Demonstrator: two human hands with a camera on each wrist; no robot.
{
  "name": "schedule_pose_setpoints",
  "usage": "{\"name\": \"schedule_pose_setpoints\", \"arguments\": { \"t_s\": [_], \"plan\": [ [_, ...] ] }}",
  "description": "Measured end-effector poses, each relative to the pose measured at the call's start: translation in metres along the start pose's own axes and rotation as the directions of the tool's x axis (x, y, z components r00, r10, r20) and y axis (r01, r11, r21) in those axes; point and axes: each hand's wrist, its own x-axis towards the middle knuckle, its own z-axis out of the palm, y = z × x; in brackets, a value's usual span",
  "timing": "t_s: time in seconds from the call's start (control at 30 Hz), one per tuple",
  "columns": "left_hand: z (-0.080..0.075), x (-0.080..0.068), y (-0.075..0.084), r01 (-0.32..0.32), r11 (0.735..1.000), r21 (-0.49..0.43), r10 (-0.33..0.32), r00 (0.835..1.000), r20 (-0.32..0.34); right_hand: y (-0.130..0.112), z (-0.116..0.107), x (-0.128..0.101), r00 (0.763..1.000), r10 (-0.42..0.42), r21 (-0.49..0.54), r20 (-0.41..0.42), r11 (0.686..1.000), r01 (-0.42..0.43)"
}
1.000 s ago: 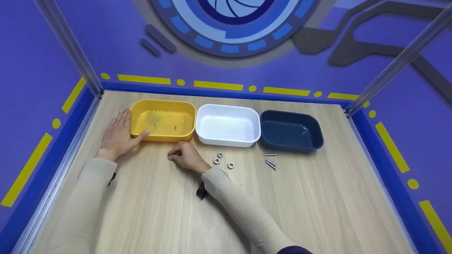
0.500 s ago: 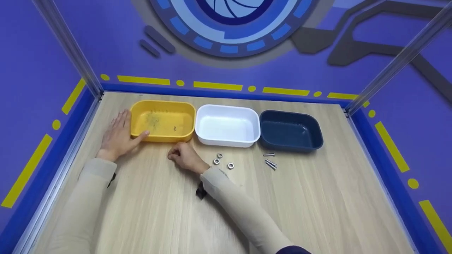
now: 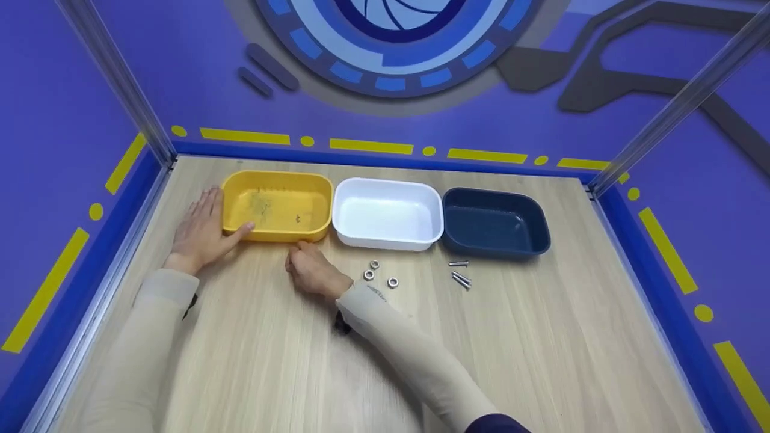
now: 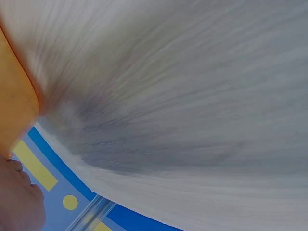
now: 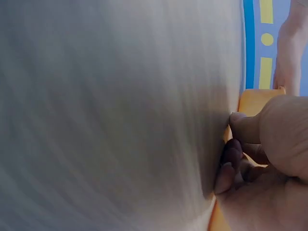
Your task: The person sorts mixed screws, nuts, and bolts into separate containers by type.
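In the head view my left hand (image 3: 201,231) lies flat with straight fingers along the left side of a yellow box (image 3: 277,236), its thumb at the front left corner. My right hand (image 3: 313,272) is low on the table just before that box's front wall. Its fingers are curled down to the wood. The right wrist view shows the thumb (image 5: 243,126) and bent fingers (image 5: 226,175) at the table surface, close to the yellow wall. I cannot tell whether anything small is pinched between them. The left wrist view catches only part of a hand (image 4: 19,197) beside the yellow box.
A white box (image 3: 388,243) and a dark blue box (image 3: 496,248) stand in a row right of the yellow one. Several nuts, one nut (image 3: 393,282) nearest, lie before the white box. Screws (image 3: 462,280) lie before the dark box. Blue-purple walls enclose the table (image 3: 541,349).
My right hand has rolled a little, its back turning more upward and its fingertips tucking in beneath. The left hand and the boxes have stayed put.
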Motion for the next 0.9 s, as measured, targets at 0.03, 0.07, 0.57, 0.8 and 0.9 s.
{"name": "schedule_pose_setpoints", "arguments": {
  "t_s": [0.03,0.07,0.57,0.8,0.9],
  "plan": [
    [0.0,0.0,0.0,0.001,1.0,0.001,-0.001,1.0,0.002,0.001,-0.001,0.0,1.0,0.003,0.031,0.003,1.0,-0.003],
    [0.0,-0.001,0.0,0.001,1.0,0.002,-0.001,1.0,0.004,0.001,-0.001,0.001,1.0,0.009,0.066,0.003,0.998,-0.009],
    [0.001,0.001,0.001,0.001,1.0,0.009,-0.001,1.0,0.001,0.001,-0.02,0.001,0.999,0.034,0.339,-0.03,0.941,-0.022],
    [0.0,0.001,0.001,0.02,1.0,0.008,-0.02,1.0,0.02,0.0,-0.037,0.003,0.998,0.047,0.357,-0.053,0.934,-0.025],
    [0.0,0.001,0.001,0.029,1.0,0.011,-0.029,0.999,0.023,-0.002,-0.044,0.004,0.997,0.037,0.358,-0.07,0.934,-0.01]
  ]
}}
